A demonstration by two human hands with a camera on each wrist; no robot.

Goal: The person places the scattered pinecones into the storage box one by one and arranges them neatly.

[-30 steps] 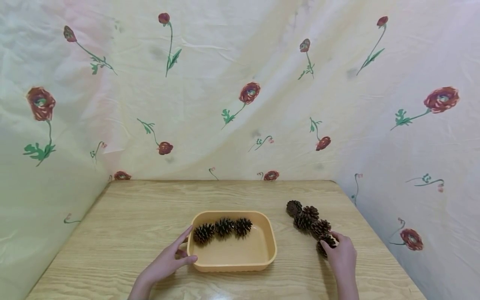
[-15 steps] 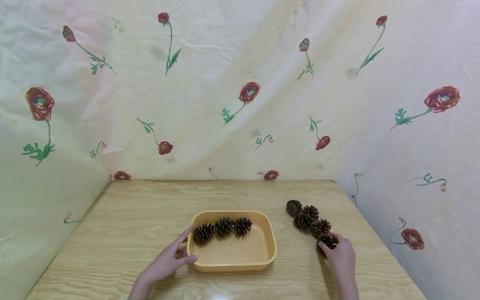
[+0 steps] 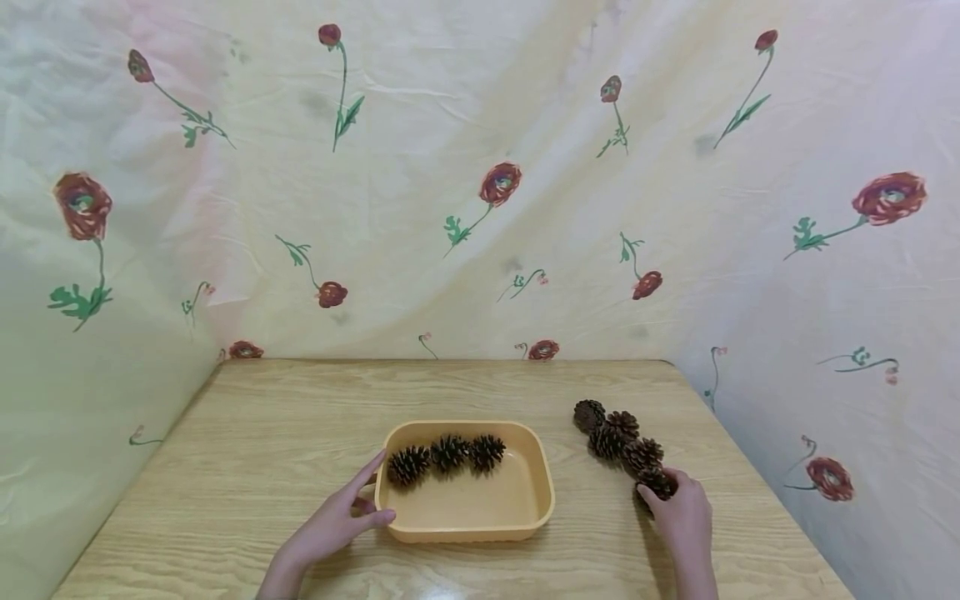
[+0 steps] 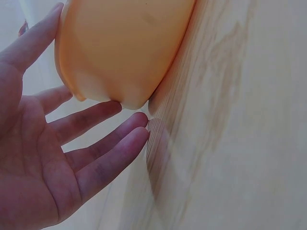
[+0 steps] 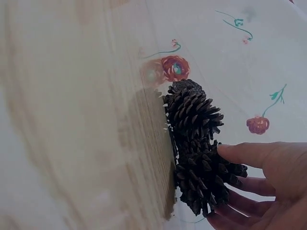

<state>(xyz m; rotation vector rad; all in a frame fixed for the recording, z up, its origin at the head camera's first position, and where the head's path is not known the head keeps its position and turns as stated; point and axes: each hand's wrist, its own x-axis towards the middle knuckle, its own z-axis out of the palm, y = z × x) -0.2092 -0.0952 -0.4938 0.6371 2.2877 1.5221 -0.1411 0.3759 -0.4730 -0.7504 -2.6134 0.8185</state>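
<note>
Remotely, I had the right hand [image 3: 684, 506] clamped, thumb opposite fingers, around a pine cone [image 3: 656, 483]; seemingly the grasping step, the next move calling for a lift clear of the row of cones [image 3: 617, 437] just beyond those fingertips; the left hand [image 3: 336, 527], fingers spread apart, touched the yellow tray [image 3: 480, 507] (three cones [image 3: 449, 453] lay inside, past its forefinger).

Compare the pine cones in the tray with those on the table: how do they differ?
Count: three tray cones; five visible table cones.
Layout: tray cones form one short row; table cones form a longer, staggered cluster.
Contact: tray cones are untouched; the right hand grips one of the table cones, at the near end.
Shared: both dark, with spread scales.
</note>
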